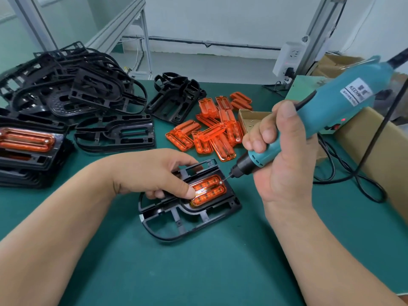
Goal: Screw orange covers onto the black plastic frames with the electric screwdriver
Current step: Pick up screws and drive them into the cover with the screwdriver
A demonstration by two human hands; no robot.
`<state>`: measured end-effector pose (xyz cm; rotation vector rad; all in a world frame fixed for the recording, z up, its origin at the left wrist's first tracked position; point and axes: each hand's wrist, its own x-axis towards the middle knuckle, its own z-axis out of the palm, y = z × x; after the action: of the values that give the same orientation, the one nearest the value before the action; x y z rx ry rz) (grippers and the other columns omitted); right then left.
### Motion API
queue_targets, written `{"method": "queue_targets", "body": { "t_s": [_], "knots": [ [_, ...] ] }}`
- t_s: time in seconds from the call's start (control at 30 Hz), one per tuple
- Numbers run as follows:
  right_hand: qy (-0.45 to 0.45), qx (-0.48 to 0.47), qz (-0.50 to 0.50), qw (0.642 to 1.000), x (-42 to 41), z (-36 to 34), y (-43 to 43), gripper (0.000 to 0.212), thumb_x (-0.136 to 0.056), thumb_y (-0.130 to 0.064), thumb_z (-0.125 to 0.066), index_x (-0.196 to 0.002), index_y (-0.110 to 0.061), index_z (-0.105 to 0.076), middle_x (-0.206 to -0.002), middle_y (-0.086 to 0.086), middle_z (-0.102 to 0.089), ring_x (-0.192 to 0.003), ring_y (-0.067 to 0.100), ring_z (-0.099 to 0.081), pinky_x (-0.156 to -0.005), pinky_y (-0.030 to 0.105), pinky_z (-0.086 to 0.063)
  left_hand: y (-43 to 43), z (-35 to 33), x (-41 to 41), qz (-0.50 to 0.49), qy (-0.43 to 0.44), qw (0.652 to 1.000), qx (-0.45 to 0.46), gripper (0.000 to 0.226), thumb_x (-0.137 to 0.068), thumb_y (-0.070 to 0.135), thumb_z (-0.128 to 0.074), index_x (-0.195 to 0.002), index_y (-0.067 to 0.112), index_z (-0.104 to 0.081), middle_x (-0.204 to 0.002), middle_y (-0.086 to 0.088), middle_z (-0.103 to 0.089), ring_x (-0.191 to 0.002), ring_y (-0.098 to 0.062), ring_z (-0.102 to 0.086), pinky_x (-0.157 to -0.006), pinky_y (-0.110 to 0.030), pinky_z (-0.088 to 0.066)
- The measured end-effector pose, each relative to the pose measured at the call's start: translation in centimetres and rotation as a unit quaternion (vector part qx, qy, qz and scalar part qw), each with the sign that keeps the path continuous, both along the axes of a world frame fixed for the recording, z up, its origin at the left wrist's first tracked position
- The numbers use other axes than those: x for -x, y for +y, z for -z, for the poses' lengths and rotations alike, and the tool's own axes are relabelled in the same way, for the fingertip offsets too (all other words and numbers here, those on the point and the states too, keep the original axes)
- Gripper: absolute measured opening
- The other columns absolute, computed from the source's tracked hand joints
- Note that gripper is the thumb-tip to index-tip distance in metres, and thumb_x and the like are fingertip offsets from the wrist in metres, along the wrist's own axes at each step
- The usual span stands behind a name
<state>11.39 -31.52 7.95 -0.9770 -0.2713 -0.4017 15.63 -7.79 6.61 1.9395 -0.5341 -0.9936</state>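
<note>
Driving a screw at the centre of the bench [198, 272]: my left hand [159, 173] steadies the black frame [187, 219], fingers curled over its far edge and thumb pressed on the orange cover [208, 190] seated in the frame's rounded recess. My right hand [280, 155] is wrapped tight around the teal screwdriver [331, 111], which slants down from upper right to lower left. Its bit meets the screw [220, 182] at the cover's far-right end. The cover's long axis runs from near-left to far-right, so the tool hand is nearer this end, while my thumb hides the opposite end; whether a screw sits there cannot be told. By my judgement, the thumb must shift before the bit can reach that end. Spare covers [212, 129] lie heaped just beyond the frame, bare frames [66, 91] are stacked far left, and a small cardboard box [249, 117] sits beside the covers.
</note>
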Motion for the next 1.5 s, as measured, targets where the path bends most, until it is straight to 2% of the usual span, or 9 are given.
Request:
{"method": "queue_targets", "body": {
  "t_s": [0.13,0.33,0.6,0.77,0.97,1.13,1.23,1.37,1.5],
  "knots": [
    [0.002,-0.002,-0.008,1.0,-0.17,0.28,0.24,0.016,-0.105,-0.021,-0.06,-0.091,-0.017,-0.055,-0.067,0.0,-0.044,-0.054,0.016,-0.044,-0.059,0.032,-0.041,0.04,0.17,-0.09,0.013,-0.003,1.0,0.006,0.047,-0.088,0.036,-0.081,-0.131,0.046,-0.064,-0.117,0.0,-0.075,-0.058,-0.008,-0.045,-0.048,-0.019,-0.035],
    [0.008,0.008,-0.002,1.0,-0.2,0.35,0.43,0.013,-0.102,-0.021,-0.063,-0.09,-0.02,-0.058,-0.067,0.0,-0.045,-0.054,0.017,-0.045,-0.059,0.032,-0.043,0.09,0.18,-0.17,0.019,0.001,1.0,0.014,0.047,-0.087,0.036,-0.081,-0.131,0.044,-0.065,-0.106,0.0,-0.075,-0.056,-0.007,-0.045,-0.046,-0.019,-0.034],
    [0.011,0.03,-0.008,0.999,-0.05,0.29,0.54,0.015,-0.102,-0.021,-0.063,-0.091,-0.016,-0.054,-0.067,0.0,-0.044,-0.054,0.017,-0.045,-0.06,0.033,-0.043,0.07,0.16,-0.08,0.021,0.0,1.0,0.019,0.046,-0.087,0.037,-0.08,-0.13,0.042,-0.066,-0.105,0.0,-0.075,-0.055,-0.008,-0.044,-0.046,-0.018,-0.034],
    [-0.012,0.065,-0.023,0.998,0.16,0.1,0.81,0.006,-0.1,-0.02,-0.068,-0.097,-0.019,-0.063,-0.068,0.001,-0.044,-0.055,0.019,-0.046,-0.06,0.032,-0.042,0.01,0.03,-0.06,0.028,0.003,0.999,0.023,0.044,-0.09,0.032,-0.079,-0.132,0.041,-0.066,-0.098,0.005,-0.073,-0.055,-0.008,-0.043,-0.045,-0.018,-0.033],
    [-0.022,0.094,-0.054,0.994,0.17,-0.18,0.71,0.031,-0.092,-0.042,-0.076,-0.098,-0.017,-0.06,-0.072,0.003,-0.046,-0.058,0.021,-0.046,-0.062,0.035,-0.041,-0.01,-0.19,-0.01,0.028,0.005,0.999,0.021,0.043,-0.091,0.032,-0.079,-0.131,0.042,-0.067,-0.098,0.008,-0.075,-0.054,-0.007,-0.043,-0.045,-0.017,-0.033],
    [0.009,0.059,-0.088,0.994,-0.13,-0.32,0.78,0.061,-0.083,-0.072,-0.067,-0.105,-0.015,-0.06,-0.07,0.002,-0.049,-0.06,0.021,-0.045,-0.062,0.037,-0.037,-0.04,-0.18,0.0,0.02,0.001,1.0,0.017,0.045,-0.09,0.032,-0.08,-0.132,0.043,-0.066,-0.112,-0.001,-0.076,-0.055,-0.008,-0.044,-0.046,-0.018,-0.034],
    [0.017,0.063,-0.061,0.996,-0.18,-0.39,0.81,0.054,-0.09,-0.064,-0.066,-0.111,-0.014,-0.058,-0.071,0.003,-0.05,-0.059,0.02,-0.048,-0.061,0.034,-0.042,-0.02,-0.07,-0.04,0.015,0.01,1.0,0.019,0.049,-0.088,0.034,-0.08,-0.133,0.044,-0.065,-0.107,0.002,-0.076,-0.054,-0.007,-0.044,-0.045,-0.017,-0.033],
    [0.024,0.081,-0.006,0.996,-0.34,-0.06,0.59,0.02,-0.103,-0.033,-0.063,-0.11,-0.015,-0.06,-0.071,0.005,-0.054,-0.058,0.022,-0.053,-0.06,0.032,-0.049,-0.01,-0.02,-0.06,0.02,0.013,1.0,0.021,0.049,-0.087,0.035,-0.08,-0.132,0.045,-0.065,-0.1,0.008,-0.076,-0.054,-0.007,-0.043,-0.045,-0.017,-0.033],
    [0.031,0.066,-0.005,0.997,-0.59,0.16,0.2,0.009,-0.102,-0.025,-0.063,-0.106,-0.017,-0.064,-0.071,0.006,-0.054,-0.059,0.023,-0.055,-0.062,0.035,-0.05,0.03,0.07,-0.1,0.013,0.011,1.0,0.017,0.052,-0.086,0.036,-0.081,-0.134,0.046,-0.063,-0.104,0.006,-0.076,-0.055,-0.007,-0.044,-0.046,-0.017,-0.033]
  ]
}}
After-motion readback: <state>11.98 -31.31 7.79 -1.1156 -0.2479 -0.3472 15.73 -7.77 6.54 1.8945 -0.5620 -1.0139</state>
